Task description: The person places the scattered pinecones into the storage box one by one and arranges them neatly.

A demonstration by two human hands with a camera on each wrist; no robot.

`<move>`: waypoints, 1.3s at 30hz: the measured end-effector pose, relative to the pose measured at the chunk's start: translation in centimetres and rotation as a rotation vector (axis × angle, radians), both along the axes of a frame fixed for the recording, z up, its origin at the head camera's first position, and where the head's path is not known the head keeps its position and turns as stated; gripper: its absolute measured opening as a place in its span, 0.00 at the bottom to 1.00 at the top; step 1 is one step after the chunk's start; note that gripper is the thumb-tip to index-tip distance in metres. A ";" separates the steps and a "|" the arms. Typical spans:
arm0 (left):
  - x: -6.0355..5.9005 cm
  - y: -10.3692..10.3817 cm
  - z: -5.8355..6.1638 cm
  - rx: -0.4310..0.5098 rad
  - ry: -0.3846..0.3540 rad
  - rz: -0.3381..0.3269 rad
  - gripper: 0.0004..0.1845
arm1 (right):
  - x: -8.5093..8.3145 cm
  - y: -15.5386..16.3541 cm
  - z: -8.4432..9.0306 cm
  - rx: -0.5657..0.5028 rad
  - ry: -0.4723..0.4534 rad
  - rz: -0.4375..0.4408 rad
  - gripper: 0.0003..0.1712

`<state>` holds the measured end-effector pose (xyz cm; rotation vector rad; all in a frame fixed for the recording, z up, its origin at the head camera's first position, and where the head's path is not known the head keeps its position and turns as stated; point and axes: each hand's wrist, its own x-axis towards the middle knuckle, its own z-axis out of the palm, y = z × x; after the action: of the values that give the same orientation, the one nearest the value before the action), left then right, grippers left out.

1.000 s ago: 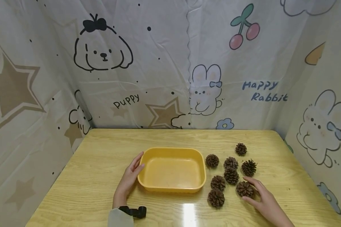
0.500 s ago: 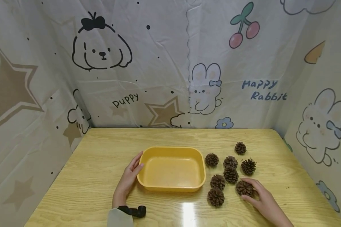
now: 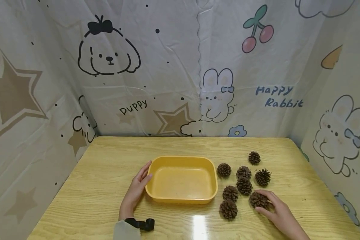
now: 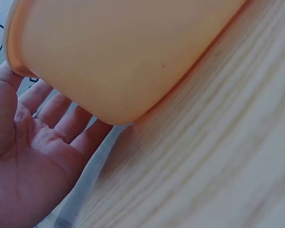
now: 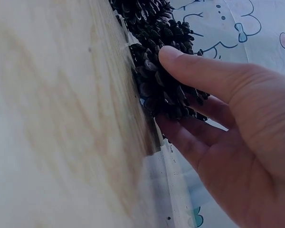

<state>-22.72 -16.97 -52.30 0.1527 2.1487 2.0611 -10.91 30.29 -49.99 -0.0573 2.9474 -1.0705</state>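
Right hand (image 3: 277, 211) pinches a pine cone (image 3: 258, 200) lying near the tabletop's (image 3: 93, 186) front-right corner; its axis cannot be told.

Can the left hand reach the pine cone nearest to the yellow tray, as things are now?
Probably not directly. The left hand rests against the yellow tray's left end, and that pine cone lies beyond its right end, so the tray stands between them.

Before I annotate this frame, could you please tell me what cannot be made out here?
- Head view: right hand hides the near side of the pine cone.
- Left wrist view: yellow tray cut off by the edges; its inside hidden.
- Right wrist view: other cones hidden behind the held one.
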 end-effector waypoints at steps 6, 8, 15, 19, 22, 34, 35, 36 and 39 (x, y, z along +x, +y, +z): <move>-0.1 0.1 0.0 -0.009 0.011 0.009 0.30 | -0.1 0.0 0.2 -0.013 -0.020 -0.012 0.35; 0.0 0.1 0.0 -0.008 0.010 0.010 0.31 | -0.1 0.0 0.2 -0.018 -0.034 -0.018 0.35; 0.1 0.0 -0.1 0.016 -0.017 0.002 0.30 | 0.0 0.0 0.2 -0.013 -0.069 -0.045 0.37; 0.2 0.0 -0.1 0.011 -0.007 -0.001 0.30 | 0.0 0.0 0.2 -0.009 -0.058 -0.067 0.39; 0.1 0.0 0.0 0.007 -0.007 0.004 0.30 | 0.1 -0.1 0.3 -0.025 -0.038 -0.082 0.39; 0.1 0.0 0.0 0.012 -0.003 0.002 0.30 | 0.1 -0.4 0.9 -0.055 -0.004 -0.083 0.38; 0.1 0.0 0.0 0.011 -0.002 0.002 0.30 | 0.1 -0.5 1.0 -0.061 -0.006 -0.081 0.38; 0.1 0.0 0.0 0.013 -0.007 0.004 0.30 | 0.1 -0.5 1.1 -0.069 -0.007 -0.080 0.38; 0.1 0.0 0.0 0.021 -0.015 0.004 0.30 | 0.1 -0.7 1.2 -0.075 -0.008 -0.081 0.39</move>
<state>-22.66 -16.97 -52.29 0.1349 2.1213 2.0806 -10.78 29.62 -48.76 0.0667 2.9252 -1.1878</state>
